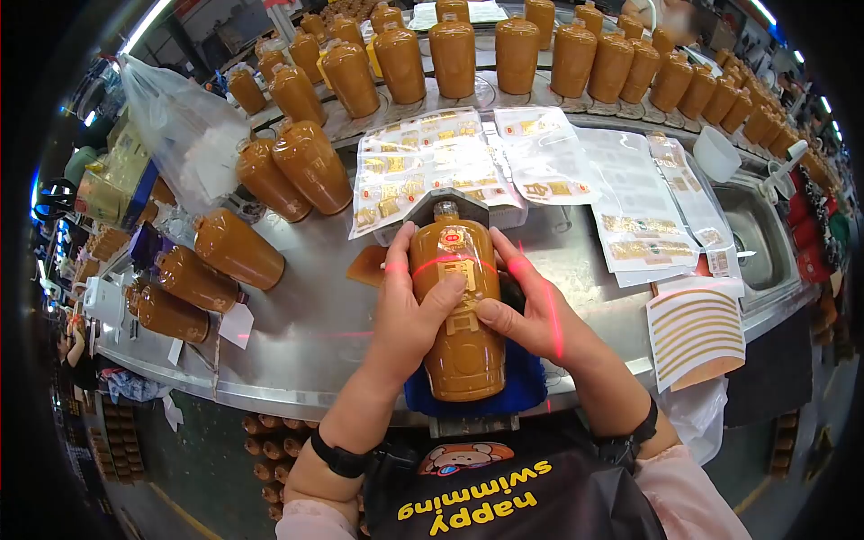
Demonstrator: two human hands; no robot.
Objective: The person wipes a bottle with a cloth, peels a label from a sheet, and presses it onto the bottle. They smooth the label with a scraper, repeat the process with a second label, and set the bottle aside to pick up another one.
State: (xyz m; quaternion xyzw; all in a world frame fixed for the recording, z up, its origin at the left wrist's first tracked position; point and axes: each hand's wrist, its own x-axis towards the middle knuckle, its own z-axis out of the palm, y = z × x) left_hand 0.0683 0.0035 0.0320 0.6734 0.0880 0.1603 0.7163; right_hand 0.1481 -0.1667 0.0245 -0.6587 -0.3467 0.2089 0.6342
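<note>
A glossy brown bottle (465, 360) lies in front of me on a blue cloth (526, 382), its neck pointing away toward a dark angular holder (477, 209). Gold characters and a red round label (453, 237) show on its front. My left hand (409, 301) is wrapped round the bottle's left side, thumb on the gold characters. Round the right side is my right hand (535, 310), its thumb on the lower characters. Red laser lines cross the bottle and both hands. The fingers behind the bottle are hidden.
Sticker sheets (423, 166) lie beyond the bottle, and more sheets (639, 202) lie to the right. Several brown bottles (220, 247) stand at the left. A row of bottles (453, 58) lines the far conveyor. A sink (756, 234) is at the right.
</note>
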